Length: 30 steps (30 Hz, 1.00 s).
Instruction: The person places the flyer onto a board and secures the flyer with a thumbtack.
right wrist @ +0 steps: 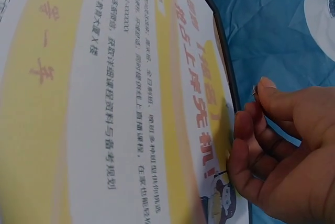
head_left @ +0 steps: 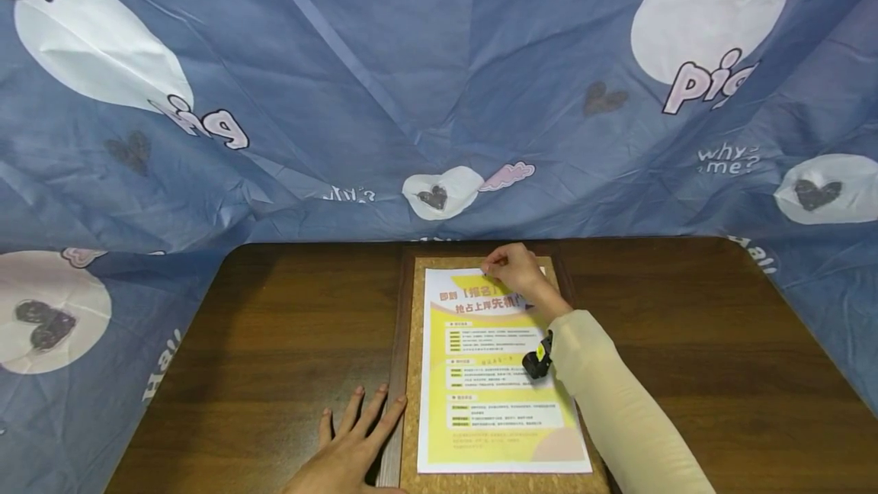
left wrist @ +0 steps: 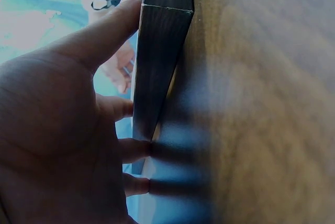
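Observation:
A cork board with a dark wooden frame lies on the table, and a yellow and white printed poster covers most of it. My right hand is over the poster's top edge. Thumb and forefinger pinch a small metallic thumbtack, mostly hidden by the fingertips. Spread out at the board's lower left, my left hand has its fingertips along the frame's side. In the left wrist view, this hand's thumb touches the dark frame, with the other fingers beside it.
Brown wooden tabletop extends on both sides of the board. A blue patterned cloth hangs behind the table's far edge. A black camera strap is on my right wrist, beside the cream sleeve.

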{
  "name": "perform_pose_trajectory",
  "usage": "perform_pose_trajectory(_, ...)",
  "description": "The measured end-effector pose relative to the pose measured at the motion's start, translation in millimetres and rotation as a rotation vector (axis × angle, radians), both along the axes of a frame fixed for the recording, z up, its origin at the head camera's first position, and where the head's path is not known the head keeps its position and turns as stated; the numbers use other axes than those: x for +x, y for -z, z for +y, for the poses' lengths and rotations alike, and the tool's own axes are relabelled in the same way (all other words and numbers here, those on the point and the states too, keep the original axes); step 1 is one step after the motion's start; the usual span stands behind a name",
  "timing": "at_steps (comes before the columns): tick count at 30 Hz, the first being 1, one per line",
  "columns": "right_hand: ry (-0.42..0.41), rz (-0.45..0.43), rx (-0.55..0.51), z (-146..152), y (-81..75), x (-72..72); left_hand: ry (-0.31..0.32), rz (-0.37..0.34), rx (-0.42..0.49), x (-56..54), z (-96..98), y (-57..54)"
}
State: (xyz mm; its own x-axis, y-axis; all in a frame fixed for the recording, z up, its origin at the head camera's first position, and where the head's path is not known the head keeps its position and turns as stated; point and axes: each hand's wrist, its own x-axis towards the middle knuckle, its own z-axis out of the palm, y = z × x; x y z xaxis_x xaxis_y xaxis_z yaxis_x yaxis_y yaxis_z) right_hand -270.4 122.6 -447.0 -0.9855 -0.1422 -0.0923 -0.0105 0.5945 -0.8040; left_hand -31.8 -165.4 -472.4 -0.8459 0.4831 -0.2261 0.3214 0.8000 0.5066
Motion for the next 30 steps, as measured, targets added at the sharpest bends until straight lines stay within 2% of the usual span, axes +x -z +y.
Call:
perform_pose_trajectory(7,0.028,-0.006,0.034,0.7,5.8,-0.9,0.004,0.004,-0.015,0.0,0.0,-0.2)
perform_pose_trajectory(14,-0.007,0.009,0.051,-0.6,11.6,-1.4,0.005,-0.003,-0.012,-0.1,-0.3,0.3)
perform_pose_trajectory(30,-0.017,0.049,0.232,-4.4,13.8,-1.6,0.007,-0.033,-0.02,-0.7,-1.1,-1.7)
